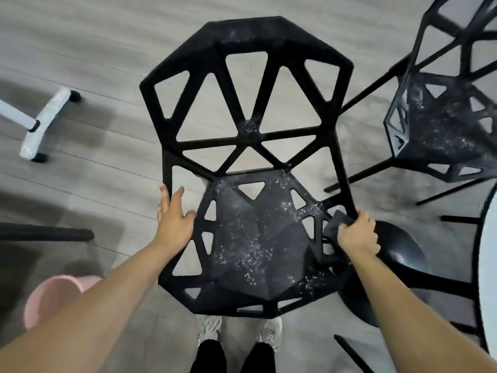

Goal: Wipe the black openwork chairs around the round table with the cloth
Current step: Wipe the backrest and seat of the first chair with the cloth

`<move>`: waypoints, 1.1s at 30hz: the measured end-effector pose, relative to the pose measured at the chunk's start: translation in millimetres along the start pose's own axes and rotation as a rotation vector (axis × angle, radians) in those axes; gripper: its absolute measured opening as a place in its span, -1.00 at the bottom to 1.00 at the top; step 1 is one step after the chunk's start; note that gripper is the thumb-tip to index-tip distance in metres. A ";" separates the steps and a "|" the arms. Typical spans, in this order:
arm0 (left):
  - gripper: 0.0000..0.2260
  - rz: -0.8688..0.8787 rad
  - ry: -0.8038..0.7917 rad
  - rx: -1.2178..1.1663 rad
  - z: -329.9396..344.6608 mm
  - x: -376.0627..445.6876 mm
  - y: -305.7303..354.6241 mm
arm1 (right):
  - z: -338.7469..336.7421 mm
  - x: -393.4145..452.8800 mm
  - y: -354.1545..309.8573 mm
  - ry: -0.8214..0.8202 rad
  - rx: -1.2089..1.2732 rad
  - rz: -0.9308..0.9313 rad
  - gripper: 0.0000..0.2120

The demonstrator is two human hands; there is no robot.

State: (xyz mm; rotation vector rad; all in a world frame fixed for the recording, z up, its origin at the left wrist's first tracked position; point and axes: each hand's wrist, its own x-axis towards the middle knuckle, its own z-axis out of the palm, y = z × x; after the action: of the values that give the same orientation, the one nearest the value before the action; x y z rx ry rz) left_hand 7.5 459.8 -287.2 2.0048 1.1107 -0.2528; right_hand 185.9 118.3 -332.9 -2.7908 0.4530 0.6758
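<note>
The right hand (pixel 356 234) clamps a dark grey cloth (pixel 334 224) against the right frame of the near black openwork plastic chair (pixel 250 162). The left hand (pixel 173 214), fingers extended, presses the left frame. White specks cover the faceted seat. A second black openwork chair (pixel 443 125) stands beyond, beside the round white table (pixel 488 265).

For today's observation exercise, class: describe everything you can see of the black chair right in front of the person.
The nearest black chair looks like matte plastic, its back and seat cut with triangular holes. White dusty specks cover the seat. It stands on the grey floor beside the round table. The left hand touches its left edge; the right hand presses a dark cloth on its right edge.
</note>
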 end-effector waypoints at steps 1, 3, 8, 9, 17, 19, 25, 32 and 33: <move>-0.43 0.018 -0.012 0.016 -3.6 4.8 -0.1 | 3.2 -8.4 4.8 -0.004 0.011 0.022 -0.51; -0.43 0.037 -0.032 0.061 -8.2 11.3 -0.4 | 8.5 -23.1 13.2 -0.014 0.036 0.055 -0.51; -0.43 0.035 -0.059 0.136 -21.5 13.3 -5.2 | 4.9 -48.4 14.7 0.016 0.286 0.166 -0.48; -0.44 0.037 -0.055 0.142 -25.7 13.9 -4.9 | 1.2 -53.5 11.5 0.051 0.377 0.178 -0.47; -0.57 0.455 0.297 0.023 -83.8 27.0 101.8 | -68.6 -104.2 -88.0 0.206 1.014 -0.043 -0.77; -0.57 0.594 0.390 0.062 -98.2 36.8 136.3 | -98.6 -111.0 -127.6 0.283 1.074 -0.221 -0.67; -0.65 0.572 0.548 0.198 -118.8 88.3 186.1 | -157.5 -85.8 -225.1 0.720 0.750 -0.890 -0.45; -0.73 0.495 0.329 0.143 -111.9 112.7 186.7 | -117.2 -8.5 -285.2 0.725 0.212 -0.978 -0.46; -0.73 0.496 0.319 0.129 -112.4 113.1 187.2 | -112.6 -3.7 -291.4 0.738 0.209 -0.968 -0.45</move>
State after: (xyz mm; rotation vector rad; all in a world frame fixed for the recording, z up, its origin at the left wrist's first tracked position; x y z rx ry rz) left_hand 198.5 559.1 -168.3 2.4192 0.7556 0.2679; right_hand 329.9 355.5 -189.4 -2.5068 -0.6669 -0.5740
